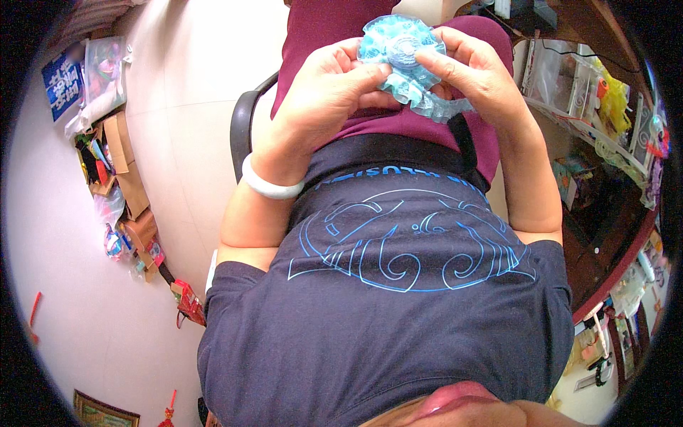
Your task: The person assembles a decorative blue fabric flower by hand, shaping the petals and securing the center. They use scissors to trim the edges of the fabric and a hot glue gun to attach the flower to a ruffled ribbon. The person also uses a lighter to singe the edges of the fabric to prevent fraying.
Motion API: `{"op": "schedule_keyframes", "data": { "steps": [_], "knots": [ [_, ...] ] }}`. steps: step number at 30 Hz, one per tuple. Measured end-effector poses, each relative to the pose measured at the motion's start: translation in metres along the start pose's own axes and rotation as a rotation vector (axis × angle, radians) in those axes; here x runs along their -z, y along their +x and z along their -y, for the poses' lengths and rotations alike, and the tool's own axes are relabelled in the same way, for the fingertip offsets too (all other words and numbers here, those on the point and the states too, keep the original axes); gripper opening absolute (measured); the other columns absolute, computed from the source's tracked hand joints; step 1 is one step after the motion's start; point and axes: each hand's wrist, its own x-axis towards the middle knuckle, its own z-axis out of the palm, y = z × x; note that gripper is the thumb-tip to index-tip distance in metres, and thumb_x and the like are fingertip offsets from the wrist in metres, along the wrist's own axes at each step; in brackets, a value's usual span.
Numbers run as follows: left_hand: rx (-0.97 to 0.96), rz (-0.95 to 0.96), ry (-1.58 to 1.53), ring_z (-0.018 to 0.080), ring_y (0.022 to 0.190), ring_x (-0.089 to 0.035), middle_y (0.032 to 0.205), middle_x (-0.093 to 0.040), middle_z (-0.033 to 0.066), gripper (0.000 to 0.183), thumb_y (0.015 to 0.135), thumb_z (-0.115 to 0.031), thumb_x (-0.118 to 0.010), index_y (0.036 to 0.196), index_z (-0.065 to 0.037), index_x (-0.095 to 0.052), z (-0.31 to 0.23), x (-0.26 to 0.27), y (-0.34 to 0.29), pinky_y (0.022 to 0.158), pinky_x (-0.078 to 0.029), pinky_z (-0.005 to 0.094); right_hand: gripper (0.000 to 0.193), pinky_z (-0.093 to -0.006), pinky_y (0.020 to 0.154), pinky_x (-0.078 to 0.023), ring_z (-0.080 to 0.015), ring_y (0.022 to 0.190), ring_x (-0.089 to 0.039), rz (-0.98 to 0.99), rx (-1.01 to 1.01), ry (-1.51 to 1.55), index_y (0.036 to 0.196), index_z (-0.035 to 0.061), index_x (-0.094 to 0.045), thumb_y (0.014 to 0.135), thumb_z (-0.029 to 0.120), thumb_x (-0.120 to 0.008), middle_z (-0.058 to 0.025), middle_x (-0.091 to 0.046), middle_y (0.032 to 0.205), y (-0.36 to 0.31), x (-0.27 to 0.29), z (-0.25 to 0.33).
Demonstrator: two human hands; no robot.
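Note:
A light blue ruffled ribbon rosette [404,48] is held up above my lap, with a round, paler disc at its centre. My left hand [329,91] grips its left side, thumb resting along the lower ruffles. On the opposite side my right hand [478,77] pinches the rosette, its thumb pressed near the central disc. A loose gathered tail [437,107] of the same ruffled ribbon hangs below, curving toward my right wrist. The fingers behind the rosette are partly hidden. A pale bangle circles my left wrist.
A dark round-edged table [594,235] stands at the right, near a white rack [569,114] holding plastic bags and yellow material. Along the left wall are cardboard boxes [126,165] and bagged goods. A black chair armrest [244,132] is beside my left forearm.

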Motion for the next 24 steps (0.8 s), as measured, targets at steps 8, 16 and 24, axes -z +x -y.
{"op": "schedule_keyframes", "data": {
  "steps": [8,16,24],
  "knots": [
    [-0.042,-0.065,0.007,0.0154,0.085,-0.064,0.099,-0.063,0.0084,0.025,0.090,-0.009,-0.054,0.112,0.003,-0.053,-0.005,-0.010,-0.003,0.075,-0.055,0.0274,0.026,-0.0175,0.053,-0.038,-0.0016,0.063,-0.048,-0.014,0.015,0.003,0.097,0.0034,-0.060,0.086,0.026,-0.063,0.0038,-0.058,0.076,-0.005,-0.004,0.007],
    [-0.034,-0.061,0.002,0.0173,0.088,-0.064,0.102,-0.062,0.0101,0.025,0.091,-0.010,-0.052,0.112,0.003,-0.053,-0.005,0.001,0.000,0.078,-0.055,0.0301,0.027,-0.0180,0.053,-0.039,-0.0031,0.062,-0.050,-0.013,0.052,0.077,0.096,0.0022,-0.060,0.085,0.027,-0.064,0.0028,-0.058,0.077,-0.002,-0.002,-0.003],
    [-0.218,-0.158,-0.067,0.0188,0.090,-0.063,0.102,-0.062,0.0105,0.022,0.092,-0.008,-0.049,0.112,0.002,-0.051,0.002,-0.004,0.005,0.079,-0.056,0.0325,0.019,-0.0276,0.057,-0.046,-0.0144,0.063,-0.059,-0.240,0.169,-0.430,0.089,-0.0018,-0.059,0.082,0.016,-0.064,-0.0100,-0.062,0.072,-0.031,-0.020,0.006]
  ]
}}
